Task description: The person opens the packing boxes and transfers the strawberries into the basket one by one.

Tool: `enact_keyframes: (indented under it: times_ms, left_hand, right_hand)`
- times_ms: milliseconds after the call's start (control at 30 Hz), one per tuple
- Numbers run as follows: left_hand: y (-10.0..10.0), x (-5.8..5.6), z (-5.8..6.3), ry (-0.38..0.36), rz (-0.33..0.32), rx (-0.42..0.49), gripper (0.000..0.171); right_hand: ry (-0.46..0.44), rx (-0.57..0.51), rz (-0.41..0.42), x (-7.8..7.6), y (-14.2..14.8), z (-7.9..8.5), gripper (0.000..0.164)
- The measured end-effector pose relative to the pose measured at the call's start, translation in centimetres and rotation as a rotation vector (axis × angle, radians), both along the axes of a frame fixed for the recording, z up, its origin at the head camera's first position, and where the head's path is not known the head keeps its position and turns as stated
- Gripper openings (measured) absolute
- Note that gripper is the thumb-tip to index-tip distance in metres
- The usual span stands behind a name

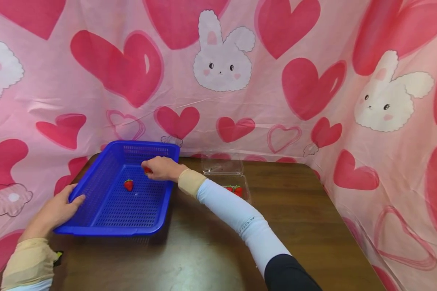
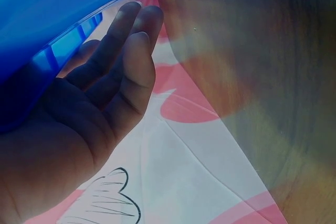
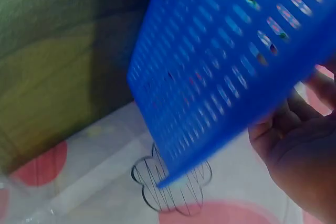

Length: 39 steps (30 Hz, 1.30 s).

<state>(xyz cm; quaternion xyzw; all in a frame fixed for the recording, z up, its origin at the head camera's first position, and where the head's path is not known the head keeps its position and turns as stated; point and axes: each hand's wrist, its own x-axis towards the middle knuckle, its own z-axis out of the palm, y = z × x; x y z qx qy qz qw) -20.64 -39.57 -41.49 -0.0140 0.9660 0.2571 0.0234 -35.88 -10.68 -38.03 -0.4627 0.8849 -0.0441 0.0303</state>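
Note:
My left hand (image 1: 58,208) grips the left rim of a blue slotted plastic basket (image 1: 163,210), thumb over the rim. In the left wrist view its fingers (image 2: 137,69) are bent beneath the basket's blue edge (image 2: 58,3). Over the basket's far right part, my right hand (image 1: 162,167) pinches a red strawberry (image 1: 147,171) that its fingers mostly cover. Another strawberry (image 1: 128,185) with a green top lies on the basket's floor. The right wrist view has the slotted side wall (image 3: 205,66) in front, partly hiding my right hand (image 3: 307,153).
A clear hinged plastic box (image 1: 247,188) stands on the brown wooden table (image 1: 287,218) right of the basket, its lid (image 1: 222,165) raised. Several strawberries (image 1: 237,190) sit inside, partly behind my right sleeve (image 1: 233,210). Pink heart-print cloth (image 1: 269,97) hangs around the table.

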Motion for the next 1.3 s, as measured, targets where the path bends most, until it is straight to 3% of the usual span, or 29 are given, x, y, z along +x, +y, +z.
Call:
enact_keyframes:
  times_ms: [500,733,867,1300]
  left_hand:
    - [0.1,0.1,0.2,-0.007,0.017,0.001,0.066]
    - [0.2,0.2,0.4,-0.023,0.022,-0.011,0.068]
    - [0.3,0.2,0.3,-0.022,0.021,-0.007,0.069]
    - [0.2,0.3,0.1,-0.009,0.016,-0.006,0.066]
  right_hand:
    - [0.02,0.09,-0.035,0.1,-2.8,-2.5,0.002]
    - [-0.026,0.134,-0.074,0.1,-4.1,-3.7,0.009]
    - [-0.004,0.141,-0.065,0.2,-3.9,-4.4,0.01]
    - [-0.018,0.148,-0.098,0.5,-3.9,-4.4,0.014]
